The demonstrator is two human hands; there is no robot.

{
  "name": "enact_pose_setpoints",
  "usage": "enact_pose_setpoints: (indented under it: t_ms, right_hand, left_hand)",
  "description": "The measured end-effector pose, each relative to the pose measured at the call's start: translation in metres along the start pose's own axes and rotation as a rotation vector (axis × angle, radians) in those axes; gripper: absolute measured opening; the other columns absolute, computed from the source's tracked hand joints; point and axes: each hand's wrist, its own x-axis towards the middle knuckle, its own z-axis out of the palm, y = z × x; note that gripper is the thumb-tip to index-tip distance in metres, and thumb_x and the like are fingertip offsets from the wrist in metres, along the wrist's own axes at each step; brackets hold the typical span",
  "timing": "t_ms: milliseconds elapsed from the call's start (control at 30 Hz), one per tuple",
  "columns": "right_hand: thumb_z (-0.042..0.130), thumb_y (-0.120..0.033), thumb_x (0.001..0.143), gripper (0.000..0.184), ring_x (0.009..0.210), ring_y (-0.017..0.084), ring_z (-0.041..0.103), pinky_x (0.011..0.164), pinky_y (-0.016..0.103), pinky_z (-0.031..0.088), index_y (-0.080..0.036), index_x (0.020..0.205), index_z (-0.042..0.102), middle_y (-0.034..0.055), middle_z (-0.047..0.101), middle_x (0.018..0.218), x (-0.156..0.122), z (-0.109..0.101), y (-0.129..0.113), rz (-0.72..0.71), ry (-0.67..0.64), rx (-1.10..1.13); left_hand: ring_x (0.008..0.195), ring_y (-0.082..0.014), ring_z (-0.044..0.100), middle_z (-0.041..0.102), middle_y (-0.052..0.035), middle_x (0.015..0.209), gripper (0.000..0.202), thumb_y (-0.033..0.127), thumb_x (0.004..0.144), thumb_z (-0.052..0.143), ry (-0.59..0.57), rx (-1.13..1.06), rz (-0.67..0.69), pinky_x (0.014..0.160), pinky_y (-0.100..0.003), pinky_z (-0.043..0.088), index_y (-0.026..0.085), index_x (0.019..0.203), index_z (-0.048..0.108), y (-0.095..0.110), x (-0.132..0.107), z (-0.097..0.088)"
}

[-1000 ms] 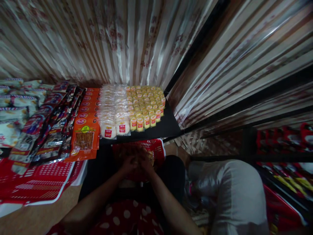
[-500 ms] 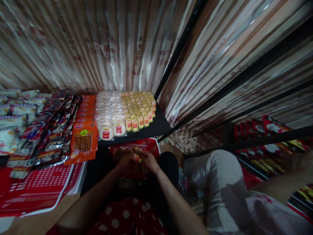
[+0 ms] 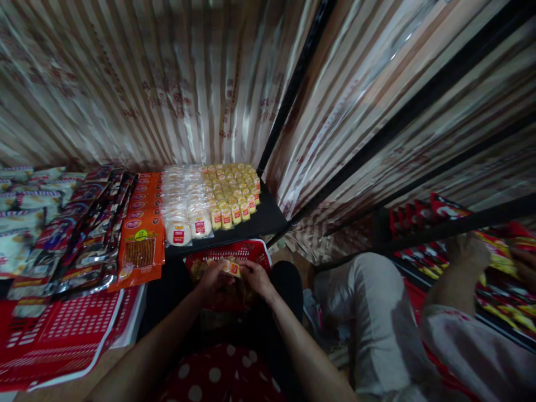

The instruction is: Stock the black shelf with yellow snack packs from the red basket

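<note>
My left hand (image 3: 213, 279) and my right hand (image 3: 255, 277) are closed on a small wrapped snack (image 3: 231, 268) with a yellowish wrapper and a red label, one at each end. They hold it over a red plastic basket (image 3: 267, 257) at my lap. More small wrapped pieces lie in this basket, partly hidden by my hands. Beyond it, rows of similar yellow wrapped snacks (image 3: 231, 192) stand on a black shelf (image 3: 268, 215). To their left are clear packets of round white cakes (image 3: 179, 229).
Orange snack bags (image 3: 140, 240), dark shiny pouches (image 3: 90, 240) and white bags (image 3: 20, 240) line the shelf leftward. Below them sits another red basket (image 3: 62, 335). A co-worker's knee (image 3: 377, 290) is close on my right, with a hand (image 3: 467, 251) among red and yellow packets.
The snack is now raised and turned, its red label facing up between my hands. The view has shifted slightly. The co-worker's hand now shows at the packets on the right.
</note>
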Motion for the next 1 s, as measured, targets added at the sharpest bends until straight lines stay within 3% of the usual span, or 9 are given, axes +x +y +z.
enact_pose_setpoints:
  t_ms: [167,400,700,867,1000]
  right_hand:
    - [0.052,-0.033,0.078,0.027,0.072,0.017,0.064,0.068,0.030,0.052,-0.021,0.092,0.071,0.0015,0.071,0.078,-0.004,0.000,-0.002,-0.012,0.067,0.121]
    - [0.053,-0.030,0.082,0.025,0.093,0.020,0.058,0.086,0.034,0.046,-0.027,0.099,0.070,0.0054,0.067,0.098,-0.003,-0.015,-0.009,-0.239,0.188,-0.142]
    - [0.061,-0.033,0.080,0.037,0.096,0.020,0.058,0.087,0.033,0.047,-0.025,0.116,0.061,0.0053,0.065,0.103,0.001,-0.033,-0.008,-0.340,0.232,-0.178]
    - [0.056,-0.033,0.083,0.034,0.094,0.020,0.060,0.086,0.035,0.048,-0.021,0.113,0.061,0.0088,0.065,0.103,0.018,-0.038,0.000,-0.432,0.411,-0.166]
    - [0.053,-0.037,0.083,0.037,0.087,0.020,0.060,0.078,0.034,0.051,-0.017,0.113,0.061,0.0115,0.065,0.099,0.049,-0.050,0.004,-0.407,0.545,-0.182]
  left_hand:
    - [0.049,-0.0127,0.061,0.065,-0.0049,0.057,0.032,0.042,0.084,0.050,0.041,0.008,-0.022,0.049,-0.021,0.048,0.012,0.079,0.058,0.009,0.000,0.010]
    - [0.045,-0.0131,0.056,0.060,0.0005,0.054,0.041,0.058,0.076,0.049,0.052,0.379,0.181,0.045,-0.023,0.042,0.017,0.073,0.054,0.028,0.013,0.027]
    - [0.046,-0.0134,0.055,0.056,0.0022,0.054,0.037,0.052,0.081,0.041,0.095,0.830,0.295,0.050,-0.024,0.040,0.020,0.069,0.053,0.054,0.028,0.058]
    - [0.061,-0.0156,0.061,0.059,0.0000,0.061,0.038,0.050,0.084,0.039,0.136,1.005,0.368,0.059,-0.024,0.045,0.018,0.076,0.057,0.070,0.032,0.084]
    - [0.075,-0.0149,0.062,0.064,-0.0020,0.077,0.033,0.043,0.085,0.042,0.181,0.907,0.494,0.069,-0.025,0.049,0.017,0.096,0.059,0.080,0.042,0.103]
